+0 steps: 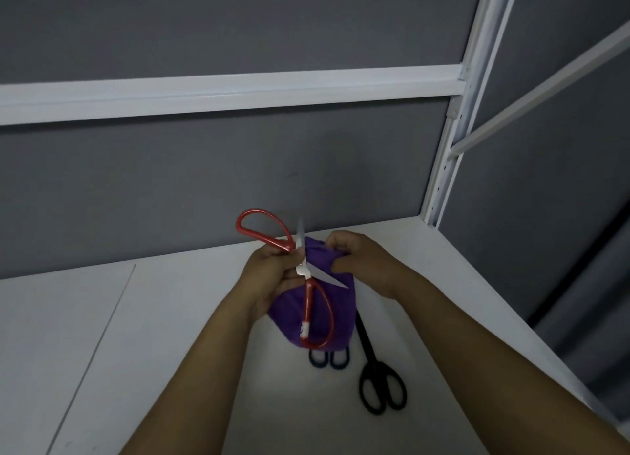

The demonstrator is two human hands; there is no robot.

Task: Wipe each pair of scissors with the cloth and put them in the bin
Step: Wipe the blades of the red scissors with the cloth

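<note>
Scissors with red loop handles and short steel blades [303, 273] are held up in front of a purple cloth [341, 309], which hangs bunched above a white tabletop [163, 325]. They are splayed wide open. One red loop rises up and to the left of the cloth, and the other hangs down across the cloth's front. One blade points straight up past the cloth's top edge, and the other slants down to the right, lying against the purple fabric.

The left hand [269, 274], just left of the cloth, is clenched round the scissors close to the pivot, fingers wrapped at the base of the upper loop. The right hand [361, 260], at the cloth's upper right corner, pinches a gathered fold of the fabric between thumb and curled fingers. Both bare forearms reach in from the bottom edge.

Below the cloth's lower edge, two dark blue handle loops [329, 357] of another pair peep out on the tabletop; the rest of that pair is hidden behind the fabric. Just right of the cloth, long all-black scissors [376, 376] lie flat and closed, blades running up under the cloth's right side and handles towards the person.

Behind the cloth stands a grey wall panel [238, 175], crossed higher up by a white horizontal rail [238, 91], with a white slotted post [443, 175] off to the right.
</note>
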